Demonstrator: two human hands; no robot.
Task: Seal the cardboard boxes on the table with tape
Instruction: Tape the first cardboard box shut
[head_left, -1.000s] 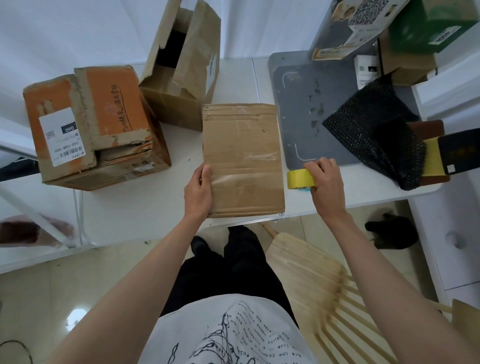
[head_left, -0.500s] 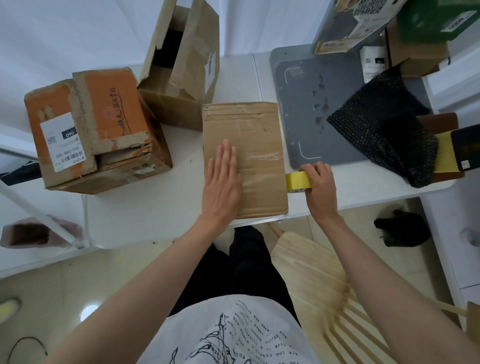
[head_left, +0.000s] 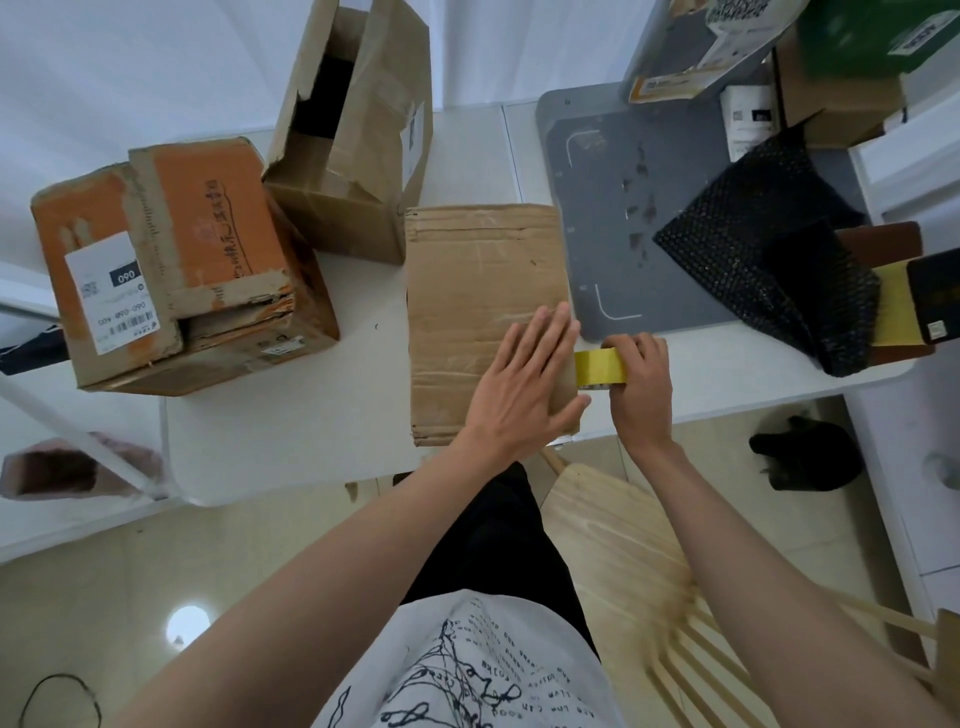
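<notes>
Yellow tape (head_left: 600, 365) sits in the right hand (head_left: 638, 387), whose curled fingers grip the roll at the right edge of the flat brown box (head_left: 485, 317), low against the white table (head_left: 291, 426). Just beside it, the left hand (head_left: 524, 387) lies palm down on the near right part of that box, fingers straight and together, their tips reaching the box's right edge next to the roll; this hand presses and grasps nothing. The flat brown box lies closed at the middle of the table, its near end at the table's front edge. Behind it and to the left stands a tall brown box (head_left: 353, 140) with its top flaps open and a dark inside showing. Further left sits an orange box (head_left: 176, 260) bearing a white label, its worn flaps partly lifted. To the right of the flat box lies a grey mat (head_left: 623, 218), with black bubble wrap (head_left: 769, 270) on its right side. More boxes are stacked at the far right corner. Below the table edge, a wooden chair (head_left: 649, 561) stands by the person's legs.
</notes>
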